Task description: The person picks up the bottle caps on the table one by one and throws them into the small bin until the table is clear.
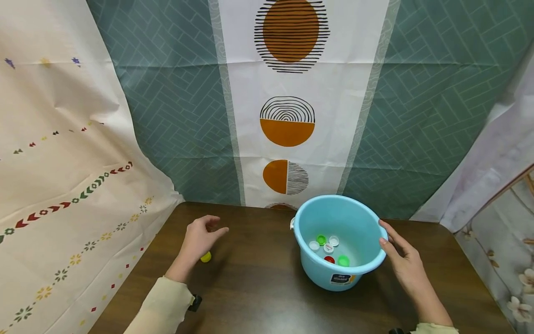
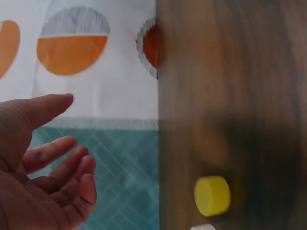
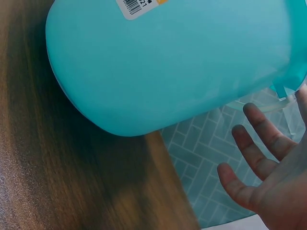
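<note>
A light blue bucket (image 1: 333, 278) stands on the brown table, holding several bottle caps: white (image 1: 314, 246), green (image 1: 343, 260) and red (image 1: 329, 259). My right hand (image 1: 402, 260) grips its right rim with thumb and index finger; in the right wrist view, the other fingers (image 3: 254, 148) are spread beside the bucket wall (image 3: 168, 67). To the left, my left hand (image 1: 202, 239) hovers above the table, fingers loosely bent and holding nothing. A yellow cap (image 1: 206, 257) lies beneath it. The left wrist view also shows part of a white cap (image 2: 203, 227) near the yellow one.
The brown table (image 1: 254, 287) extends between the hands. A green and white patterned cloth (image 1: 288, 79) hangs behind it. Cream cloth (image 1: 62, 185) borders the left side, and a floral cloth (image 1: 505, 260) the right.
</note>
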`<state>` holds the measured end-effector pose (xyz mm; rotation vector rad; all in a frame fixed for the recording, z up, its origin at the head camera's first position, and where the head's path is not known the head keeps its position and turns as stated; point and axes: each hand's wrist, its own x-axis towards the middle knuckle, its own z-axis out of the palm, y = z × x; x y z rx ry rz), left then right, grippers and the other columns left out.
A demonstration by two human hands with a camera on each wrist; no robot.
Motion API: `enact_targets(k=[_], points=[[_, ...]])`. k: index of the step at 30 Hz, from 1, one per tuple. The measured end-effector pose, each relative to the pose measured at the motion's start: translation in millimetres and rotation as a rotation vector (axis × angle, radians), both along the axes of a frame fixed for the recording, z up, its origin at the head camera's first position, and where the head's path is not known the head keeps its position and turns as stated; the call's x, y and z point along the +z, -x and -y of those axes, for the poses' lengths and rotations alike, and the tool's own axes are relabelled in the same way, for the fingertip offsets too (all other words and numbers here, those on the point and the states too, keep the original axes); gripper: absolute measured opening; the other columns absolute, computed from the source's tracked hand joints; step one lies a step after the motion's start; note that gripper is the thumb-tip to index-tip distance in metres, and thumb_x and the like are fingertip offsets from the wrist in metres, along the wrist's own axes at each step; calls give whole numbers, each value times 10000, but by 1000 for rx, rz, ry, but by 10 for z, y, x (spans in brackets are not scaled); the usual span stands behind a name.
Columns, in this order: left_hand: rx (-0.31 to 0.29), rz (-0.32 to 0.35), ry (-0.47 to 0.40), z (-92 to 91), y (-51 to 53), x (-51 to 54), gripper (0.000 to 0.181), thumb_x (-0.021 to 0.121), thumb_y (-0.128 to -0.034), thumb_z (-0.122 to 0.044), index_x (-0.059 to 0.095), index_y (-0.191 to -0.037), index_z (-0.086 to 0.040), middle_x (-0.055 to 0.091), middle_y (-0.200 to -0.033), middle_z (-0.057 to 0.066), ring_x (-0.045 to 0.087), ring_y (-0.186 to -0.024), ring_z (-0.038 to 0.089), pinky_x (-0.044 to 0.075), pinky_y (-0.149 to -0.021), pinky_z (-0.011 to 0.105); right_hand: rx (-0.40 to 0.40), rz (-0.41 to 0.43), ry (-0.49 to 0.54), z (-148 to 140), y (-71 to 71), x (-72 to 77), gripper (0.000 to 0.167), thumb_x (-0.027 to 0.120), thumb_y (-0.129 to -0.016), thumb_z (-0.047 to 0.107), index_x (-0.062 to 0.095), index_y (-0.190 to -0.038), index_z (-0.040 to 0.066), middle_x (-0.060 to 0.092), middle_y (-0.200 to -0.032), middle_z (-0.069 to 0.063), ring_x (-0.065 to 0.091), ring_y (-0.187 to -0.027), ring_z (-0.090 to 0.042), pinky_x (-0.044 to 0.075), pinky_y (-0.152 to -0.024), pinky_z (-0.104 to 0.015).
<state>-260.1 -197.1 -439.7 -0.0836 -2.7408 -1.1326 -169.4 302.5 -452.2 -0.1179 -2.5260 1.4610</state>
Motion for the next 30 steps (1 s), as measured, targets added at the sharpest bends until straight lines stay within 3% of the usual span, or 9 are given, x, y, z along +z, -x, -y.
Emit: enact_targets(k=[6,10,13,18,30], points=[[-3,185,136,113,-33,-142,642,799,-683,-447,601,-1194,-112,628,-1170,116,603,-981,254,538,-788,407,-2,5,-2,1,4,-9,480,482,-964,369,357,-1428,365,369,-1475,125,382,-1124,162,396,-779,-55],[-28,250,206,134,-48,-218,765,852,-611,-409,579,-1229,-52,590,-1247,165,589,-1047,299,514,-824,457,-3,8,-8,2,16,-7,482,483,-962,378,353,-1426,375,364,-1480,118,391,-1126,142,407,-774,-63],[-36,273,251,141,-54,-259,780,869,-591,-373,580,-1231,-34,583,-1259,180,572,-1111,330,491,-857,492,-6,15,-20,4,21,3,482,479,-961,388,348,-1425,387,363,-1483,109,405,-1140,105,414,-770,-77],[-32,310,330,157,-52,-303,751,878,-583,-322,593,-1212,-30,616,-1204,163,581,-1085,342,485,-846,491,-9,25,-19,11,14,24,478,471,-962,397,346,-1423,395,357,-1487,99,410,-1167,49,415,-778,-90],[-20,383,365,156,-43,-353,612,867,-600,-152,629,-1148,-15,639,-1160,177,631,-966,324,521,-726,427,-6,-15,-12,-4,0,9,478,489,-964,352,363,-1425,364,395,-1463,92,405,-1083,150,425,-758,-86]])
